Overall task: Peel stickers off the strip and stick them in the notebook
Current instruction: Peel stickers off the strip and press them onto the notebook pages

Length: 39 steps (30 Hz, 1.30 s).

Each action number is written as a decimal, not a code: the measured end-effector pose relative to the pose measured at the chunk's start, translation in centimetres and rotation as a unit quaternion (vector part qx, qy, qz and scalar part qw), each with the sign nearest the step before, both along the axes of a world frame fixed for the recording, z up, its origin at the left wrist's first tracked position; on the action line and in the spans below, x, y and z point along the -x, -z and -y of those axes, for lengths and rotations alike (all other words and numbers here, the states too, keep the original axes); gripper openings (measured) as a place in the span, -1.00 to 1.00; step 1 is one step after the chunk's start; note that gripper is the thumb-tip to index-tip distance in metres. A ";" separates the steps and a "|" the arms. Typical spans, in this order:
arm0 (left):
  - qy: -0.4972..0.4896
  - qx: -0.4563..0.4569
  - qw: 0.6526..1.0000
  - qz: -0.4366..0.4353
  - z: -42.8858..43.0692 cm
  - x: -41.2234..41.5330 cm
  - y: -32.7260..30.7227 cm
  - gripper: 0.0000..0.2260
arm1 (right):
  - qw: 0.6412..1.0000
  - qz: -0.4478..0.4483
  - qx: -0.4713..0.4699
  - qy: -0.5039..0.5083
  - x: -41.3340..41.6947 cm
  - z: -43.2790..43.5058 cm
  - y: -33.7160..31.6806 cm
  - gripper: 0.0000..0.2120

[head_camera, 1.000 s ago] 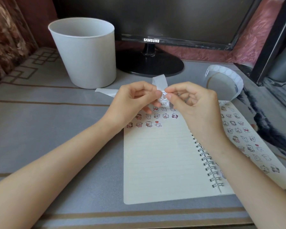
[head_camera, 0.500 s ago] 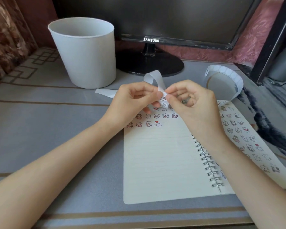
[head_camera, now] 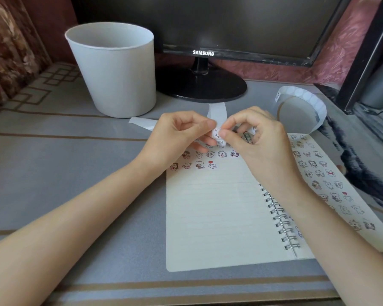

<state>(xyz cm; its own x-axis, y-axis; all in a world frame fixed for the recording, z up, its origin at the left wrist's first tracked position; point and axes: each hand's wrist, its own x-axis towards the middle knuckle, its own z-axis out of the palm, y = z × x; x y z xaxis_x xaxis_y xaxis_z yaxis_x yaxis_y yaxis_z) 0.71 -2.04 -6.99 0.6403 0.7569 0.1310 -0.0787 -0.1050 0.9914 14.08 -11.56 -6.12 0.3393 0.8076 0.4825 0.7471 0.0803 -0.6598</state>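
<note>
Presently the narrow white paper sticker strip (head_camera: 217, 113) is pinched by the left hand (head_camera: 181, 133), its length looping away; a small cartoon sticker (head_camera: 217, 133) on it is nipped by the right hand (head_camera: 257, 140); the open spiral-bound lined notebook (head_camera: 212, 217) lies just beneath, bare lines nearer the person; whether the sticker is freed cannot be made out.

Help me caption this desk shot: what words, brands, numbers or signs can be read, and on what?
"SAMSUNG": on the lower bezel of the monitor.
Dark print on the free end of the sticker roll: too small to read.
The stickers in the notebook and the one on the strip: cartoon drawings only, no words that I can read.
</note>
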 end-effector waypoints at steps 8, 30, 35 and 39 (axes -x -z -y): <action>-0.027 0.055 0.998 -0.001 -0.3 0.0 0.0 -0.86 | 0.999 -0.038 -0.017 -0.016 0.4 0.9 -1.1 -0.93; -0.043 0.049 0.997 -0.047 -0.2 -0.1 0.1 -0.87 | 0.969 -0.107 0.222 0.012 -0.7 1.1 -0.3 -0.90; -0.042 0.052 0.997 -0.045 -0.2 0.0 0.1 -0.88 | 0.972 -0.089 0.218 0.019 -0.7 1.0 0.0 -0.89; -0.043 0.051 0.997 -0.047 -0.2 0.0 0.0 -0.87 | 0.973 -0.074 0.218 0.020 -0.8 1.0 0.2 -0.89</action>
